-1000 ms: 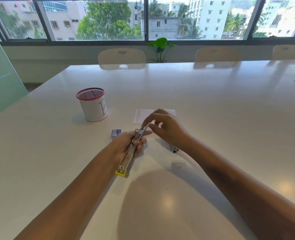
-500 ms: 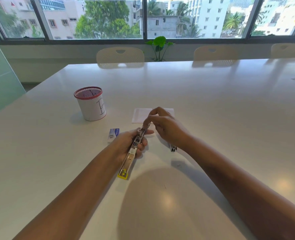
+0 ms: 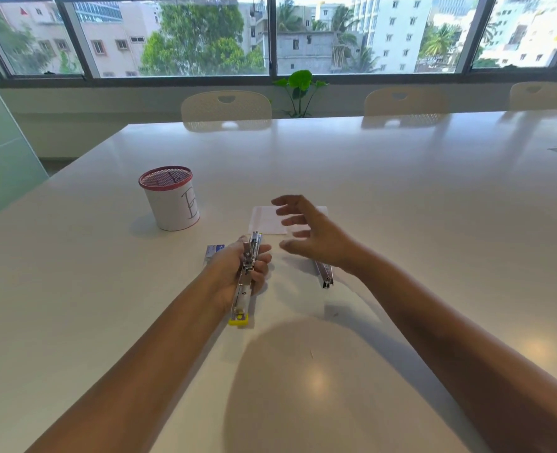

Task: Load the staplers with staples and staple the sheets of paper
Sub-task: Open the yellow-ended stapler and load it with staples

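In the head view, the left hand (image 3: 238, 269) gripped a long metal stapler with a yellow end (image 3: 244, 282), its fingers curled round the middle of the body. The yellow end pointed toward the person and lay on or just above the white glossy table (image 3: 401, 197); I could not tell which. The right hand (image 3: 313, 233) hovered above the table with its fingers spread and straight, holding nothing. It was blurred. Under this hand lay the small white sheets of paper (image 3: 265, 220), flat on the table, partly hidden by the fingers. A second silver metal stapler (image 3: 324, 274) lay on the table just beside the right wrist. A small blue and white staple box (image 3: 212, 251) showed behind the left hand, touching the table. Further left stood a white cylindrical holder with a red mesh rim (image 3: 169, 199), upright, well apart from the hands
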`<state>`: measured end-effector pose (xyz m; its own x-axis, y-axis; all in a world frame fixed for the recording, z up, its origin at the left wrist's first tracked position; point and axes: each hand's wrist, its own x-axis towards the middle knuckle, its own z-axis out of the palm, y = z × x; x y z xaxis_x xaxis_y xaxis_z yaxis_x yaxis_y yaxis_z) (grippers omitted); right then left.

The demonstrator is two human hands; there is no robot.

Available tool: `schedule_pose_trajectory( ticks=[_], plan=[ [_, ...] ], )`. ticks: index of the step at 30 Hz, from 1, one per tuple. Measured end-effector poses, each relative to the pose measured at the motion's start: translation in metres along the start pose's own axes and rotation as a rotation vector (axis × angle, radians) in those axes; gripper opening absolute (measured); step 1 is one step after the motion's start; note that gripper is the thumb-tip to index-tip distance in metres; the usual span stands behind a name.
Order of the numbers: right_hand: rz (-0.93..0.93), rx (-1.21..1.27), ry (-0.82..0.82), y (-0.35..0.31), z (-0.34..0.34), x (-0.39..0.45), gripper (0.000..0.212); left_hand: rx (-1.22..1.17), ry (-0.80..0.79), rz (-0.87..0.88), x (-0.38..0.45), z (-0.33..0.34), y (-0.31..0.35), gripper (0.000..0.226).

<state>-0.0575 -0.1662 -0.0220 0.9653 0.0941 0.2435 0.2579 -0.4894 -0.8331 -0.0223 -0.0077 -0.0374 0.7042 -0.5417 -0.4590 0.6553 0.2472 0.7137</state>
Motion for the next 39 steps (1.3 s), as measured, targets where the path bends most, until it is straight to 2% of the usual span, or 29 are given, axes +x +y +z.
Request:
schedule_pose_trajectory(
  ticks=[3, 7, 11, 16, 22, 27, 33, 39],
  plan=[
    [0.046, 0.039, -0.149, -0.009, 0.011, -0.005, 0.076, -0.036, 0.003, 0.022, 0.002, -0.001, -0.004, 0.036],
    [0.129, 0.037, -0.033, -0.006, 0.029, -0.003, 0.082, -0.068, -0.029, 0.041, 0.001, 0.001, -0.007, 0.026],
    [0.266, 0.273, 0.022, -0.004, 0.036, -0.003, 0.073, -0.068, -0.017, 0.074, 0.001, 0.002, -0.011, 0.022],
    [0.374, 0.621, 0.025, 0.004, 0.041, -0.003, 0.069, -0.052, -0.089, 0.039, -0.002, 0.006, -0.016, 0.034],
    [0.476, 0.763, 0.117, 0.010, 0.038, 0.001, 0.073, 0.016, -0.073, 0.042, -0.004, 0.009, -0.017, 0.035],
    [0.607, 0.974, 0.163, 0.010, 0.031, 0.004, 0.061, -0.012, -0.122, -0.011, -0.006, 0.012, -0.016, 0.036],
    [0.546, 0.910, 0.214, 0.010, 0.031, 0.006, 0.052, -0.065, -0.076, -0.028, -0.008, 0.015, -0.013, 0.034],
    [0.417, 0.647, 0.379, 0.018, 0.026, 0.008, 0.059, -0.284, -0.016, -0.021, -0.015, 0.018, -0.008, 0.039]
  ],
)
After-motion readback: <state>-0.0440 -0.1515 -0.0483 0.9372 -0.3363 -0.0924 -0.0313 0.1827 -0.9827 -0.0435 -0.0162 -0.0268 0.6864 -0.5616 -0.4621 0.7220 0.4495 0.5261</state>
